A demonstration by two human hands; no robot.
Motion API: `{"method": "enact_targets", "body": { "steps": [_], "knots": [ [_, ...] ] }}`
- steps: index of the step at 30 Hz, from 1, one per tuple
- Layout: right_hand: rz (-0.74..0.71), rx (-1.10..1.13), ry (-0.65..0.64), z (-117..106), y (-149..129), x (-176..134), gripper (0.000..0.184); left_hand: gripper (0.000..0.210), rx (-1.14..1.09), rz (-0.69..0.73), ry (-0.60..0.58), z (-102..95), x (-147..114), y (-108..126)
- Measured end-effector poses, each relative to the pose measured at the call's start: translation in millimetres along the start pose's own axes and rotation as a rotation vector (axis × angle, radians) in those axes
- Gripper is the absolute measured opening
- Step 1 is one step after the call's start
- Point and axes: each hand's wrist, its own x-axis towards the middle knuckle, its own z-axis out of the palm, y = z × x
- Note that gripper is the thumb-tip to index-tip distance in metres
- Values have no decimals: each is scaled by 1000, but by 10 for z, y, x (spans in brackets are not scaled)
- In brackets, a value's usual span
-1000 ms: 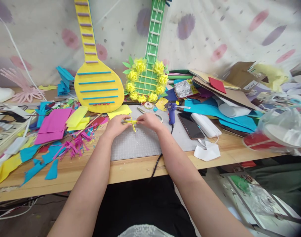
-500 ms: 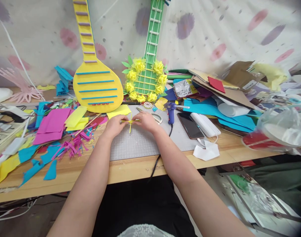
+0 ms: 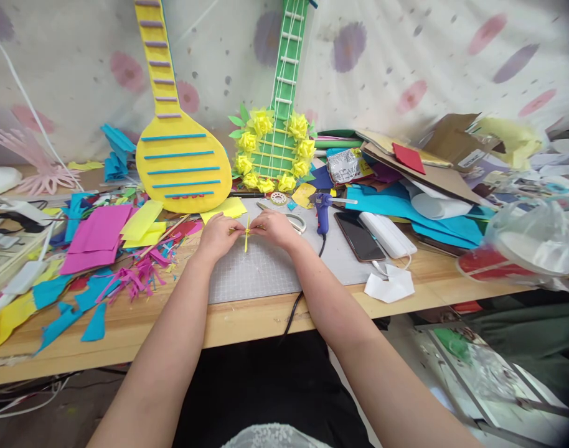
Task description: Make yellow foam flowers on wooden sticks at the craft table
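You are holding a small yellow paper piece (image 3: 246,241) over the near middle of the grey cutting mat (image 3: 256,277); whether its lower end is touching the mat, you cannot tell from here. One narrow strip is standing out crosswise between your fingertips. Your left hand (image 3: 216,238) is pinching one side of the piece and your right hand (image 3: 277,229) the other, with the fingertips nearly meeting. The piece is looking very light, thin and soft, so it is probably creasing or tearing under a hard pull rather than slipping. A gentle pinch close to the crossing is likely giving the best hold, while the loose strip is seeming too flimsy to grip.

Just beyond your right hand, scissors (image 3: 298,224) are lying partly hidden, and a purple glue gun (image 3: 322,216) is resting near them. Farther back, a yellow lute shape (image 3: 184,168) and a green, flower-ringed one (image 3: 269,157) are standing against the patterned cloth (image 3: 382,93).
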Motion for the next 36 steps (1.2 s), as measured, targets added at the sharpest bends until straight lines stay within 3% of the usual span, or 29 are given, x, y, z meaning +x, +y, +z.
{"method": "enact_targets", "body": {
  "steps": [7, 12, 21, 32, 36],
  "knots": [
    [52, -5, -25, -24, -9, -15, 20, 17, -4, 11, 4, -1, 3, 5],
    [84, -11, -40, -22, -5, -19, 22, 25, -37, -65, -51, 0, -2, -60],
    [156, -64, -51, -43, -37, -15, 24, 24, -54, -254, -20, -17, -7, -60],
    [221, 110, -98, -159, -51, -54, 19, 24, -143, -330, -17, -69, -36, -169],
    [215, 132, -99, -176, -58, -56, 17, 24, -238, -277, -21, -65, -36, -187]
  ]
}}
